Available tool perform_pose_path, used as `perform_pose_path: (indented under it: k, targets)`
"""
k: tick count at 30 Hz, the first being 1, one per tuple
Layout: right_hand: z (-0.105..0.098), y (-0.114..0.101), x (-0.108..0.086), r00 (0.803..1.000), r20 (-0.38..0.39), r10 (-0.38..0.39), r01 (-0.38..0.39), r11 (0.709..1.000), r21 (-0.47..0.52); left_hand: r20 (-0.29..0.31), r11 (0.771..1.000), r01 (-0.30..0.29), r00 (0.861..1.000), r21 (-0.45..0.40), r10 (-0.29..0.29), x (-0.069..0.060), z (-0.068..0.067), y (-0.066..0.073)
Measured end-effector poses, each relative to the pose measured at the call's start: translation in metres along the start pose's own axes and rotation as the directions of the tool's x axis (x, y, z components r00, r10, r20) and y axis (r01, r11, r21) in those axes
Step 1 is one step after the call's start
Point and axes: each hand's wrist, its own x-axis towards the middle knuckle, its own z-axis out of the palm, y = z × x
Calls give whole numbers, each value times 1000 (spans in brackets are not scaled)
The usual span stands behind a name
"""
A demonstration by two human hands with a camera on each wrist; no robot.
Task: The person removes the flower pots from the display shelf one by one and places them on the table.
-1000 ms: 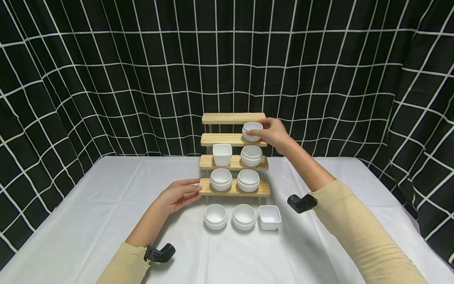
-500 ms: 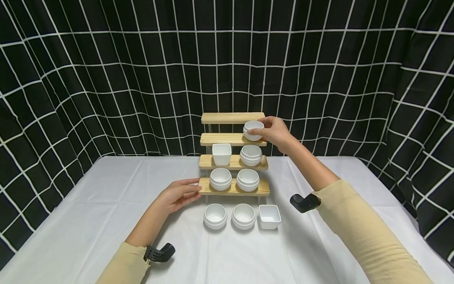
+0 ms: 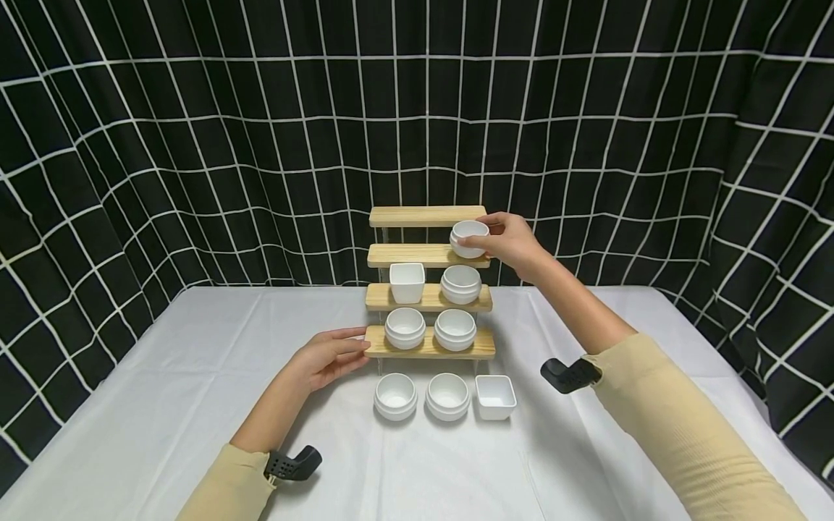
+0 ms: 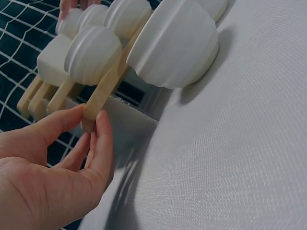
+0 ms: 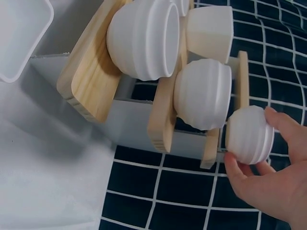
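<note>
A four-tier wooden shelf (image 3: 430,352) stands on the white cloth. My left hand (image 3: 331,359) pinches the left end of its lowest board; in the left wrist view the thumb and fingers of that hand (image 4: 62,167) lie on either side of the board's end. On the second board from the top, at its right end, my right hand (image 3: 515,246) grips a round white bowl (image 3: 470,239). The right wrist view has thumb and fingers of this hand (image 5: 278,177) around the bowl (image 5: 249,135). Whether the bowl touches the board, I cannot tell.
One board lower sit a square bowl (image 3: 407,283) and a round bowl (image 3: 461,284). Two round bowls (image 3: 405,328) (image 3: 455,330) stand on the lowest board. In front, on the cloth, are two round bowls (image 3: 395,397) (image 3: 447,397) and a square one (image 3: 495,397). Behind hangs a black gridded curtain (image 3: 293,137).
My right hand has shifted slightly to the right with the round bowl on the second board from the top. The left hand stays at the lowest board's end.
</note>
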Motion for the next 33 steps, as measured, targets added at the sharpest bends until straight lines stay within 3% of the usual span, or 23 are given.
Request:
perform_pose_path:
  k: [15, 33]
  targets:
    - [-14, 3, -9, 999, -29, -21, 21, 999, -24, -1, 1000, -8, 1000, 15, 8, 0, 0, 0]
    - [-21, 12, -24, 997, -4, -76, 76, 997, -24, 1, 1000, -19, 1000, 4, 19, 0, 1, -1]
